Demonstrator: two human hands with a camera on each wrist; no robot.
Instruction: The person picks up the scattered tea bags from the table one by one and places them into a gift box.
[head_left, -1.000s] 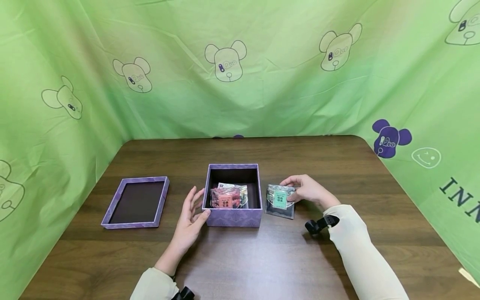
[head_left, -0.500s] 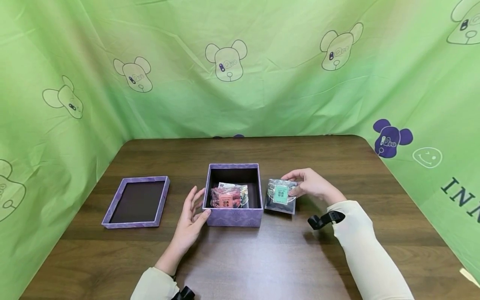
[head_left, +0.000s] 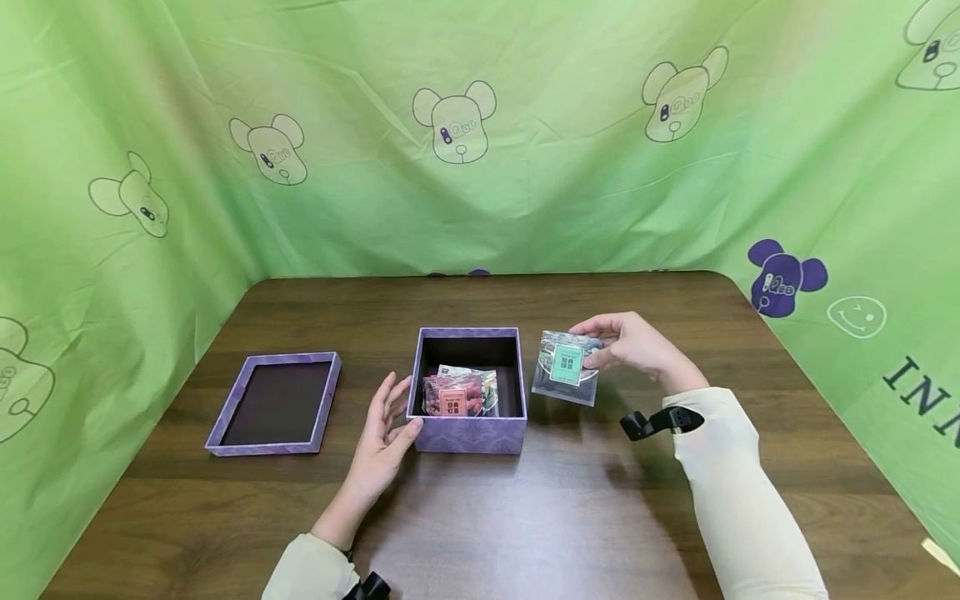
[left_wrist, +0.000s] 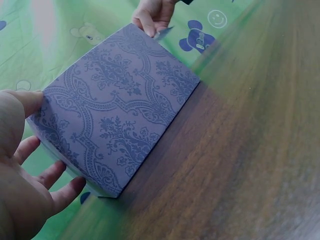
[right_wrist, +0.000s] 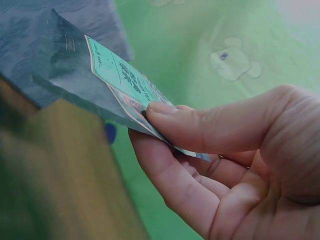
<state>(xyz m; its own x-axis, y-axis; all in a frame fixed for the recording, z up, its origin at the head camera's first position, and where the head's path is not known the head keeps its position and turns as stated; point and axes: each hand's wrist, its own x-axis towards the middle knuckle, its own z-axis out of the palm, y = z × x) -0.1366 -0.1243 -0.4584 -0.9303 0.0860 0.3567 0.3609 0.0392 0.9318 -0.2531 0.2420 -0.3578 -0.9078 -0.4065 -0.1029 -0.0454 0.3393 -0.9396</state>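
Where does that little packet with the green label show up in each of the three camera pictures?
Head view: the packet is right of centre, pinched in the right hand, beside the purple box.
Left wrist view: only a sliver of it shows at the top, under the far hand.
Right wrist view: it fills the upper left, between thumb and fingers.
Shared landmark: the purple box.

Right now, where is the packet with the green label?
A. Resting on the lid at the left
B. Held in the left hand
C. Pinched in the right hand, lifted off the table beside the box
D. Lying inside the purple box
C: the right hand pinches the green-label packet between thumb and fingers, clear of the table, just right of the purple box.
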